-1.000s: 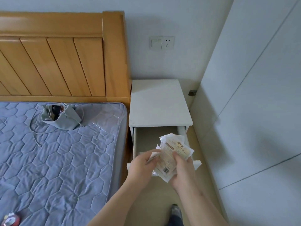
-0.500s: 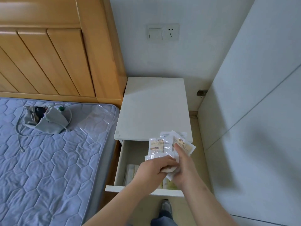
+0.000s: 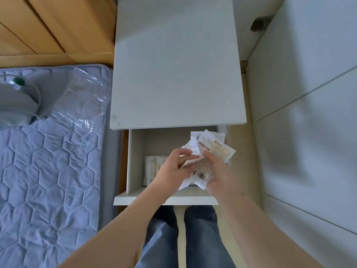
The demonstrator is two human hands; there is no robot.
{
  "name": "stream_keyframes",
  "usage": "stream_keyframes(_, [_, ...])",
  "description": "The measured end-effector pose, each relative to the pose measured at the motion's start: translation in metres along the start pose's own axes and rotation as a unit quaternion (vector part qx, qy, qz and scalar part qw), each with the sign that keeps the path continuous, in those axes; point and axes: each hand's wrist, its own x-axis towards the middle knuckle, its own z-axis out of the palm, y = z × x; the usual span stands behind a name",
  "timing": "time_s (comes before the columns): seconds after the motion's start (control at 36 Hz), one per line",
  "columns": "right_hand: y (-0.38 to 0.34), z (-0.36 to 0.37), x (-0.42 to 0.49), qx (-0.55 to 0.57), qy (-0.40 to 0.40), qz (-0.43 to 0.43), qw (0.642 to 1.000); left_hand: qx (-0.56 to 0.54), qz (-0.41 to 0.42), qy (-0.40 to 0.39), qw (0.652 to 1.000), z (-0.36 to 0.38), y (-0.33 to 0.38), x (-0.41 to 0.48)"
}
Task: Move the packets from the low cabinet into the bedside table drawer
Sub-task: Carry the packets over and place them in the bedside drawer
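Packets (image 3: pixel 214 147) | long axis far-right | in both hands (image 3: pixel 218 171) | over drawer (image 3: pixel 133 199)

Far left: honey-coloured wooden headboard (image 3: pixel 48 26). Left: mattress (image 3: pixel 48 180) in a quilted blue-grey hexagon cover, with clear plastic film (image 3: pixel 83 97) over its far right corner. Centre: white bedside table (image 3: pixel 177 64). Right: white panelled cabinet front (image 3: pixel 309 93). Between these two, a strip of beige floor (image 3: pixel 243 171). Light soft and even.

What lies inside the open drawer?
A few pale packets sit in the drawer, near its front. The left hand, the right hand and the bunch they hold cover its right half, so that part cannot be seen.
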Motion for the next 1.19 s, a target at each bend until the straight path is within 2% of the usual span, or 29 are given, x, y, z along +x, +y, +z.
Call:
stream_keyframes(0.08, [0.013, 0.002, 0.037, -0.002, 0.014, 0.020, 1.000, 0.004, -0.034, 0.009, 0.999, -0.010, -0.018, 0.031])
stream_keyframes(0.22, [0.042, 0.001, 0.094, -0.011, 0.041, 0.042, 0.998, 0.086, -0.055, 0.029, 0.994, -0.026, -0.054, 0.077])
stream_keyframes(0.33, [0.060, -0.011, 0.120, -0.056, 0.075, 0.044, 0.995, 0.102, -0.097, 0.045, 0.989, -0.032, -0.080, 0.107])
stream_keyframes(0.47, [0.067, -0.035, 0.126, -0.105, 0.142, 0.051, 0.983, 0.029, -0.191, 0.126, 0.973, -0.039, -0.108, 0.129])
stream_keyframes(0.56, [0.063, -0.045, 0.123, -0.117, 0.174, 0.047, 0.977, -0.004, -0.219, 0.188, 0.958, -0.047, -0.117, 0.139])
stream_keyframes(0.67, [0.060, -0.048, 0.120, -0.145, 0.205, 0.017, 0.968, -0.015, -0.230, 0.245, 0.942, -0.058, -0.121, 0.148])
stream_keyframes(0.78, [0.058, -0.048, 0.118, -0.152, 0.218, -0.005, 0.964, -0.002, -0.217, 0.256, 0.942, -0.063, -0.124, 0.154])
stream_keyframes(1.03, [0.041, -0.044, 0.131, -0.138, 0.157, -0.012, 0.978, -0.017, -0.199, 0.258, 0.945, -0.072, -0.123, 0.198])
stream_keyframes(1.11, [0.036, -0.044, 0.137, -0.126, 0.124, -0.013, 0.984, 0.038, -0.168, 0.287, 0.942, -0.073, -0.121, 0.212])
stream_keyframes(1.19, [0.033, -0.041, 0.141, -0.107, 0.110, -0.011, 0.988, 0.138, -0.130, 0.340, 0.921, -0.070, -0.117, 0.216])
